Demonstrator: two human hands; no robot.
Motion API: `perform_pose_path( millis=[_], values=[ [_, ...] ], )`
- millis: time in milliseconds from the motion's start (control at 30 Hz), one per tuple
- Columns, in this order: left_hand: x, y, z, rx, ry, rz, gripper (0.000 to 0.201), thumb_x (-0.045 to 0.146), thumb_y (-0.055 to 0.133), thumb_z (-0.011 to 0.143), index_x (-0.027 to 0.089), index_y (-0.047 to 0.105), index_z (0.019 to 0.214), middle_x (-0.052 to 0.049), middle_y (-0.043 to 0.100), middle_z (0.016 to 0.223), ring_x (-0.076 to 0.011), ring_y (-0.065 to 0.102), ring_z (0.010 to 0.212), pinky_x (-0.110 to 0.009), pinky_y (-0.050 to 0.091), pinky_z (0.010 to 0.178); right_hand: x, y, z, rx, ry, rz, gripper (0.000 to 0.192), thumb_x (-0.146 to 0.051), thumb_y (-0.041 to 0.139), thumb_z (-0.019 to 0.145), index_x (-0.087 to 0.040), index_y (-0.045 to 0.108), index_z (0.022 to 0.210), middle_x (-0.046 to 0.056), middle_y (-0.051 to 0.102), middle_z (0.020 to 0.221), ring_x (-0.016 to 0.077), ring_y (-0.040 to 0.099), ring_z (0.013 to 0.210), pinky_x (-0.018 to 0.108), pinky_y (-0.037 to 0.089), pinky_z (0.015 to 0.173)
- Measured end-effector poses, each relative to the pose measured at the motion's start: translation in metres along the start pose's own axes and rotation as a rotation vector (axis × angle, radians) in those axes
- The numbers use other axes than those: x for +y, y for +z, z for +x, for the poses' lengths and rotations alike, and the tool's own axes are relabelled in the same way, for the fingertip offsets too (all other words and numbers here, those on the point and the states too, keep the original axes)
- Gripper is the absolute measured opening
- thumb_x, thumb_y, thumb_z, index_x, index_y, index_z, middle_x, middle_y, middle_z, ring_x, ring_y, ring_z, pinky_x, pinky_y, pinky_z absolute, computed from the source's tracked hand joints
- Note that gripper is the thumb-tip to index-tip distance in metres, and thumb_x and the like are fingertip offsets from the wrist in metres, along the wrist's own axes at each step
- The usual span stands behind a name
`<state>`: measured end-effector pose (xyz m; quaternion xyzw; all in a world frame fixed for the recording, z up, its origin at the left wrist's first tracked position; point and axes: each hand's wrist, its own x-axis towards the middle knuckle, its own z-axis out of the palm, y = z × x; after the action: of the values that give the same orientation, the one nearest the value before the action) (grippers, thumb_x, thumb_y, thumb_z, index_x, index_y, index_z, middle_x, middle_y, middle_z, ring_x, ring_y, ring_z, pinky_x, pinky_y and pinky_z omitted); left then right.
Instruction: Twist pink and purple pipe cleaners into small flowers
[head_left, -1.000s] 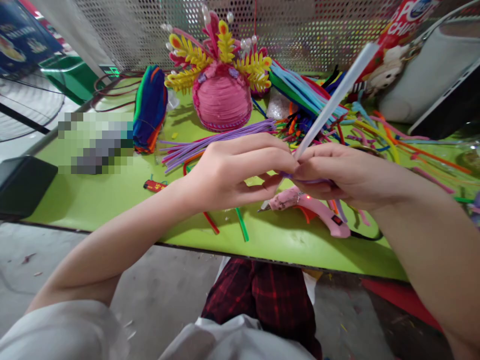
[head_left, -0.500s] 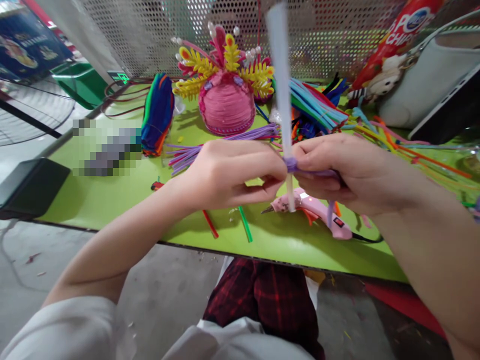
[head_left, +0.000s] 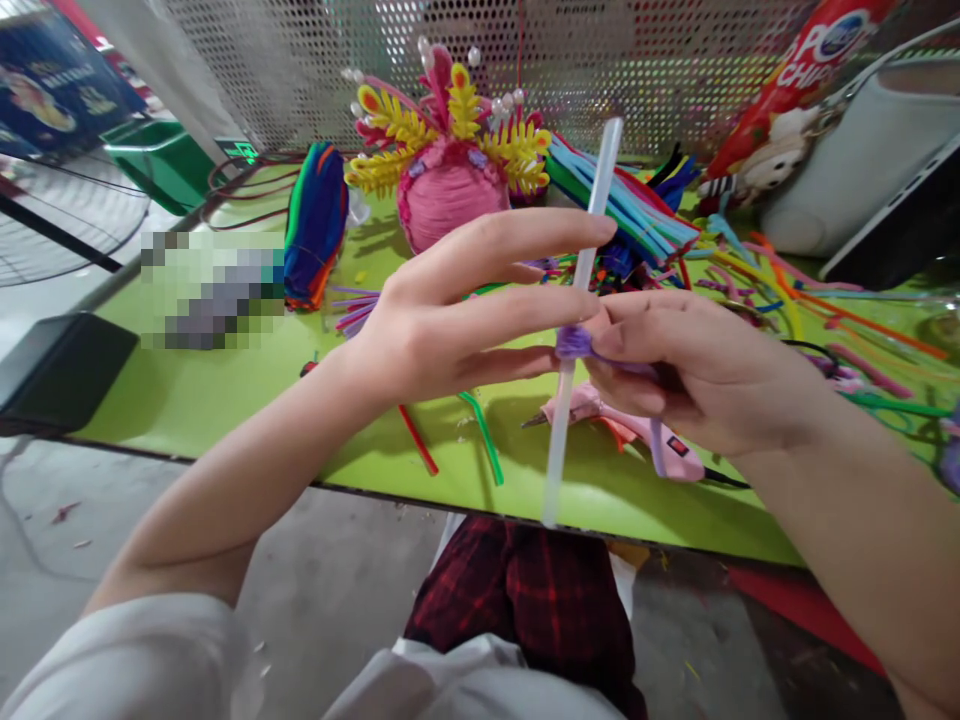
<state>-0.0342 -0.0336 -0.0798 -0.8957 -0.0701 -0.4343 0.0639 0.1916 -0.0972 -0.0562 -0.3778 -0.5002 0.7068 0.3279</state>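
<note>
A translucent white glue stick (head_left: 596, 200) stands tilted in front of me, its top leaning right. A purple pipe cleaner (head_left: 574, 342) is wound around its middle. My left hand (head_left: 480, 300) has its index and middle fingers stretched out across the upper part of the stick; the lower fingers bend in beside the purple coil. My right hand (head_left: 675, 360) pinches the pipe cleaner just right of the coil, and a purple tail hangs below the palm. Under that hand a pink glue gun (head_left: 637, 430) lies on the green table (head_left: 420, 490).
A pink headdress (head_left: 457, 190) with yellow sprigs and pearls stands at the back. Bundles of pipe cleaners (head_left: 319, 230) lie around it, loose ones on the right. A red chips can (head_left: 802, 80) and white bag (head_left: 862, 150) are back right. A black box (head_left: 67, 375) sits far left.
The glue stick has slid down through the coil and now leans right at the top. My left fingers have spread from a curled grip out along the stick; my right hand still pinches.
</note>
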Motion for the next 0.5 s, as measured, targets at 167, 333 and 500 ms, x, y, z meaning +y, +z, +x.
perform_pose_path(
  millis=[167,333,500],
  values=[
    [0.003,-0.001,0.008,-0.043,-0.1,-0.219,0.028,0.037,0.08,0.088,0.029,0.077,0.115,-0.003,0.08,0.12,-0.024,0.074,0.124,-0.041,0.064,0.111,-0.003,0.005,-0.008,0.15,-0.177,-0.242,0.023,-0.02,0.077,0.081,-0.02,0.06,0.065,-0.005,0.046,0.055,0.006,0.044,0.048,0.02,0.035,0.045],
    [0.009,0.0,0.008,-0.027,-0.255,-0.299,0.024,0.031,0.08,0.089,0.029,0.078,0.113,0.001,0.082,0.108,-0.0159,0.08,0.099,-0.028,0.069,0.09,-0.004,0.008,-0.018,0.289,-0.37,-0.643,0.017,-0.028,0.072,0.091,-0.022,0.064,0.078,-0.006,0.048,0.054,0.0074,0.041,0.046,0.026,0.026,0.044],
    [0.019,0.002,0.012,-0.001,-0.536,-0.443,0.018,0.039,0.073,0.094,0.023,0.076,0.102,0.002,0.079,0.087,-0.01,0.076,0.073,-0.02,0.065,0.064,0.003,0.011,-0.017,0.513,-0.776,-1.326,0.022,-0.025,0.061,0.098,-0.021,0.062,0.077,-0.003,0.05,0.057,0.0097,0.038,0.052,0.031,0.028,0.056]
  ],
)
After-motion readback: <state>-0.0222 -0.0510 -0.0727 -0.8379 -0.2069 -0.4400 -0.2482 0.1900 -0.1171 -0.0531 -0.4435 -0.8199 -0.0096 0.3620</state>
